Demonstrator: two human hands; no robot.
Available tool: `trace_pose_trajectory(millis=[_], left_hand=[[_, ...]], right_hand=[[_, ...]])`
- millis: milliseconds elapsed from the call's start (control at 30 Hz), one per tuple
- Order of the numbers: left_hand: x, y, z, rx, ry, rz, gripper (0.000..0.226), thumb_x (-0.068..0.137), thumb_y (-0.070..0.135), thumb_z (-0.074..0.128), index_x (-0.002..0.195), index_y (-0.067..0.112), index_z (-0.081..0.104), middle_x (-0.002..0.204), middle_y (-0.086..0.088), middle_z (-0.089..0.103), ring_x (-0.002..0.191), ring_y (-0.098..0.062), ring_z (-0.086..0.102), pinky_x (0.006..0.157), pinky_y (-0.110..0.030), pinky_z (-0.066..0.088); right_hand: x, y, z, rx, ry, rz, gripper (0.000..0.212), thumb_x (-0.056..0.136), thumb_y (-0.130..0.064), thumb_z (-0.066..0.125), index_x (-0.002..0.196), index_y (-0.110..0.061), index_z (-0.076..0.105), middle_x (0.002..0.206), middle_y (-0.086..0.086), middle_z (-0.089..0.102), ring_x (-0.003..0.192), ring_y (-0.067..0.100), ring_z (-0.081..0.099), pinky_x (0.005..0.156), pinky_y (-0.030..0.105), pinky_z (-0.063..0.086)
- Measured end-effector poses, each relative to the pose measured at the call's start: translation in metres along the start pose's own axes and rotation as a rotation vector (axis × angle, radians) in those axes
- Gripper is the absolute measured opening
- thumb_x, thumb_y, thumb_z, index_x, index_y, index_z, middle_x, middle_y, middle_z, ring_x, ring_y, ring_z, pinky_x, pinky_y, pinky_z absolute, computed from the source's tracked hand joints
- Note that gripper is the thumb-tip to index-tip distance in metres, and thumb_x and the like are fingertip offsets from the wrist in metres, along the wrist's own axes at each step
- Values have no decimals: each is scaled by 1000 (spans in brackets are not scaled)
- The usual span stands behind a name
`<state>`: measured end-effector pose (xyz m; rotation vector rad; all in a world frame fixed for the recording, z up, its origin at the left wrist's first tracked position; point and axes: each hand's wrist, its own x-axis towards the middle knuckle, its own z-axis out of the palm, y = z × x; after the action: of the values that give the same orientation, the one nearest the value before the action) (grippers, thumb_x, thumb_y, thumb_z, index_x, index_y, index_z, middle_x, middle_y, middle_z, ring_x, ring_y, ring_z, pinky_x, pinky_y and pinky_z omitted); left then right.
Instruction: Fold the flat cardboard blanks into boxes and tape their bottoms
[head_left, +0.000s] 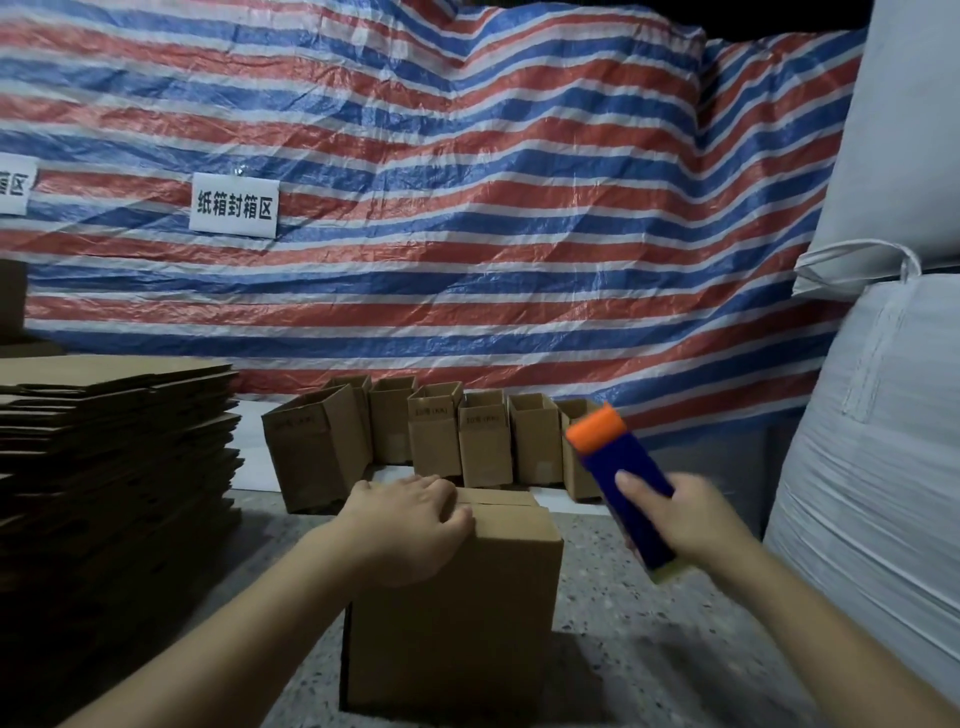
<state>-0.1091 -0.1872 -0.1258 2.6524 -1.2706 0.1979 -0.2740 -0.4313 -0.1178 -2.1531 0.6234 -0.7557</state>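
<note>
A folded brown cardboard box (467, 613) stands on the speckled floor in front of me, its closed flaps facing up. My left hand (410, 519) lies flat on the top left of the flaps, pressing them down. My right hand (691, 514) holds a blue tape dispenser (623, 483) with an orange end, raised in the air to the right of the box and apart from it. A tall stack of flat cardboard blanks (114, 457) sits at the left.
Several folded boxes (457, 436) stand in a row behind the box, open tops up, against a red, white and blue striped tarp (467, 208). Large white bulk sacks (883, 441) fill the right side. A white sign (234, 206) hangs on the tarp.
</note>
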Motion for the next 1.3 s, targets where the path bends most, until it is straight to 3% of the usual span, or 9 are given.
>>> trace_pose_trajectory(millis=[100, 333, 467, 633, 800, 900, 967, 1100, 1300], left_hand=[[-1, 0, 1, -9, 4, 5, 59, 97, 62, 16, 136, 29, 44, 140, 5, 50, 125, -13, 46, 108, -50, 30], [-4, 1, -2, -37, 13, 4, 59, 96, 62, 18, 135, 28, 46, 141, 3, 50, 127, -15, 45, 105, -47, 29], [-8, 3, -3, -87, 30, -6, 55, 96, 61, 21, 131, 26, 46, 139, -1, 52, 125, -17, 47, 109, -49, 27], [-7, 3, -7, -185, 7, -51, 62, 96, 56, 21, 147, 22, 34, 152, -5, 42, 139, -21, 37, 117, -53, 17], [5, -1, -10, -546, 61, -138, 47, 100, 43, 19, 136, 25, 43, 131, -5, 58, 123, -22, 51, 117, -53, 23], [15, -11, -29, -876, 352, -284, 34, 106, 38, 29, 110, 20, 58, 113, -4, 65, 102, -16, 60, 101, -45, 46], [15, -11, -50, -1189, 471, -383, 48, 105, 45, 29, 96, 13, 64, 101, -12, 71, 95, -23, 65, 93, -44, 51], [18, -3, -82, -1395, 372, -397, 70, 98, 65, 32, 84, 9, 72, 76, -7, 76, 80, -25, 71, 75, -35, 54], [24, 7, -97, -1355, 333, -403, 19, 91, 30, 62, 89, 13, 69, 67, -1, 74, 59, -13, 66, 62, -27, 52]], right_hand=[[2, -44, -11, 329, -99, -12, 57, 77, -59, 65, 94, -6, 73, 79, 10, 77, 65, 19, 73, 56, 25, 54], [19, -99, 6, 692, -469, -97, 60, 85, -60, 63, 110, -7, 73, 94, 16, 68, 79, 27, 66, 71, 37, 60], [31, -109, 17, 636, -552, -38, 56, 83, -60, 67, 106, -10, 73, 87, 12, 67, 71, 22, 66, 61, 34, 58], [44, -106, 26, 491, -604, 92, 93, 56, -63, 90, 121, -4, 63, 82, 11, 68, 65, 21, 66, 54, 33, 54], [52, -111, 29, 419, -616, 117, 99, 48, -65, 92, 121, -5, 63, 84, 13, 70, 65, 21, 68, 56, 34, 56], [51, -112, 29, 408, -622, 99, 96, 51, -65, 91, 122, -7, 62, 87, 12, 71, 67, 21, 68, 58, 34, 56], [52, -111, 29, 408, -618, 91, 95, 51, -65, 90, 121, -8, 63, 89, 13, 72, 69, 21, 68, 59, 34, 56], [54, -109, 28, 411, -622, 92, 94, 50, -66, 91, 121, -10, 65, 97, 14, 72, 73, 22, 68, 62, 34, 57], [51, -112, 27, 377, -607, 70, 72, 71, -65, 78, 120, -13, 66, 99, 12, 74, 77, 20, 69, 70, 34, 56]])
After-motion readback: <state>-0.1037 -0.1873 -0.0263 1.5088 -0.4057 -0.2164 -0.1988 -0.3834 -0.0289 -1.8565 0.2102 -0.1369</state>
